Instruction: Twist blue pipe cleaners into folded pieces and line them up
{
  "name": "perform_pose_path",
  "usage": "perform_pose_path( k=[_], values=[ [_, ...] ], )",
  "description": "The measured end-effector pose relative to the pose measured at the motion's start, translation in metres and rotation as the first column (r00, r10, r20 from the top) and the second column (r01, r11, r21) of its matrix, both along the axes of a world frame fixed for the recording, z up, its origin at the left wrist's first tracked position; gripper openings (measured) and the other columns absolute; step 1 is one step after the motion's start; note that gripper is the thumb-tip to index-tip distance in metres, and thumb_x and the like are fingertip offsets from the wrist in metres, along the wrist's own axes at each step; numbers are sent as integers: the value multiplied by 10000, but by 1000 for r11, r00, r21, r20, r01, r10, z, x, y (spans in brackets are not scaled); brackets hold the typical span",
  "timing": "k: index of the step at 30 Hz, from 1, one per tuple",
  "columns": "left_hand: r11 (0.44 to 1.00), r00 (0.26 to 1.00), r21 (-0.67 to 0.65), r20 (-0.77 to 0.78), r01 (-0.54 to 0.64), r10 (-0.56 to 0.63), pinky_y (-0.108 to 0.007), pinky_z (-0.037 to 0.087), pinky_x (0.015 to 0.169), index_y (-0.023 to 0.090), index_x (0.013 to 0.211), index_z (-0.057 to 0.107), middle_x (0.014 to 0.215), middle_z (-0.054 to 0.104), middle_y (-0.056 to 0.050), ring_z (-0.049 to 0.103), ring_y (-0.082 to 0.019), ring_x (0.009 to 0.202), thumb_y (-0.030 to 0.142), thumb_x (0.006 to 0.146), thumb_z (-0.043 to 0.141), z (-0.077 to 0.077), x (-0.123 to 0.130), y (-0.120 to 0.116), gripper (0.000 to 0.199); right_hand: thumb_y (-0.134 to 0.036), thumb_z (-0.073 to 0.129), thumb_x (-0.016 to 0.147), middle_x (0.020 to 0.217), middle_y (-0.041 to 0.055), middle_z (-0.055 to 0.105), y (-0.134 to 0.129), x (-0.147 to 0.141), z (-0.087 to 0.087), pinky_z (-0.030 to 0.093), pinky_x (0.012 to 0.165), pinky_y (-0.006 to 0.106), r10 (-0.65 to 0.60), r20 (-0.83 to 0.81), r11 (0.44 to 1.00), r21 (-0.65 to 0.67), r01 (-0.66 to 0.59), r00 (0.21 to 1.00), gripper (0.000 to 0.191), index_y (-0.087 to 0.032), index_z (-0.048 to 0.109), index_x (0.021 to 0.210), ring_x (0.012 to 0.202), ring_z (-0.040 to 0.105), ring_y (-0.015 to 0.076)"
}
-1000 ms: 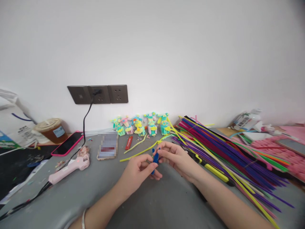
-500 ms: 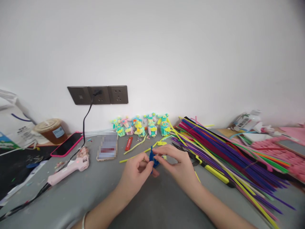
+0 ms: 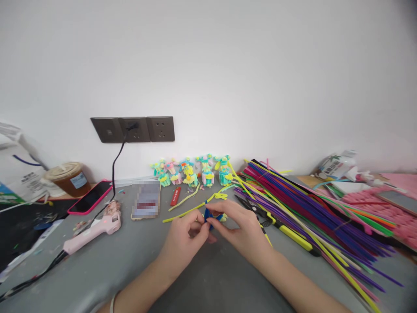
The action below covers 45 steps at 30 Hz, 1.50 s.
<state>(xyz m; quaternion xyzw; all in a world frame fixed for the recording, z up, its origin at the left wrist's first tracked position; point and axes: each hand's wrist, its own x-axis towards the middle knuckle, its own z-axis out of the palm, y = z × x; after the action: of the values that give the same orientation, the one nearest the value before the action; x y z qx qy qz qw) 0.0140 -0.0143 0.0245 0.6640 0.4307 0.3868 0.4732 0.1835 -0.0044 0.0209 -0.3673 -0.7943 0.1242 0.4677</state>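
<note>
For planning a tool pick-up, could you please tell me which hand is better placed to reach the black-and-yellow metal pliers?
Right, I think: the right hand is beside the pliers, while the left hand is farther off, with the small, bent blue piece between the two.

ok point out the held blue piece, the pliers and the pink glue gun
Blue piece [image 3: 207,212], head view: its visible middle
Pliers [image 3: 254,209], head view: the pivot
Pink glue gun [image 3: 91,234], head view: its body

Small fuzzy figures [image 3: 190,172], bundled coloured pipe cleaners [image 3: 306,208], yellow-handled pliers [image 3: 291,234] and a pink glue gun [image 3: 93,234] on a grey counter [image 3: 130,252] against a white wall [image 3: 228,78] make this look like a craft workspace.
</note>
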Motion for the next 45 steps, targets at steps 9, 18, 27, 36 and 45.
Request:
perform_pose_path(
  k=[9, 18, 27, 36, 45],
  values=[
    [989, 997, 143, -71, 37, -27, -210, 551, 645, 203, 762, 517, 702, 754, -7, 722, -145, 654, 244, 903, 498, -5, -4, 2, 148, -194, 643, 831, 821, 37, 689, 8, 4, 6, 500, 672, 263, 73, -124, 958, -268, -105, 990, 128, -180, 646, 958, 718, 621, 159],
    [988, 997, 155, -77, 16, -4, -200, 568, 613, 186, 808, 623, 738, 739, -15, 722, -152, 693, 271, 898, 518, -1, -7, 2, 162, -241, 629, 840, 807, 25, 622, 10, 7, 12, 438, 649, 255, 143, -256, 865, -436, -247, 956, 68, -176, 610, 846, 716, 554, 150],
    [995, 999, 100, -53, 1, 4, -230, 581, 617, 177, 812, 655, 735, 743, -26, 718, -167, 686, 314, 880, 548, -1, -7, 3, 187, -337, 611, 876, 828, 29, 610, 9, 9, 15, 435, 711, 266, 202, -335, 766, -532, -362, 920, 169, -168, 617, 870, 768, 562, 157],
    [996, 998, 76, 29, -50, 48, -259, 579, 622, 176, 971, 617, 734, 737, -19, 707, -168, 655, 257, 819, 621, -10, -5, 10, 172, -514, 664, 797, 756, 7, 609, 17, 5, 7, 452, 664, 259, 90, -488, 675, -611, -413, 868, 357, -166, 609, 854, 694, 569, 141],
    [995, 990, 38, 107, -93, 89, -316, 605, 702, 155, 891, 712, 817, 767, -55, 722, -192, 715, 286, 830, 626, -14, -10, 14, 168, -509, 657, 806, 709, -1, 599, 16, 5, 6, 440, 666, 259, 103, -506, 631, -632, -449, 857, 352, -161, 616, 843, 679, 559, 135]
  ],
)
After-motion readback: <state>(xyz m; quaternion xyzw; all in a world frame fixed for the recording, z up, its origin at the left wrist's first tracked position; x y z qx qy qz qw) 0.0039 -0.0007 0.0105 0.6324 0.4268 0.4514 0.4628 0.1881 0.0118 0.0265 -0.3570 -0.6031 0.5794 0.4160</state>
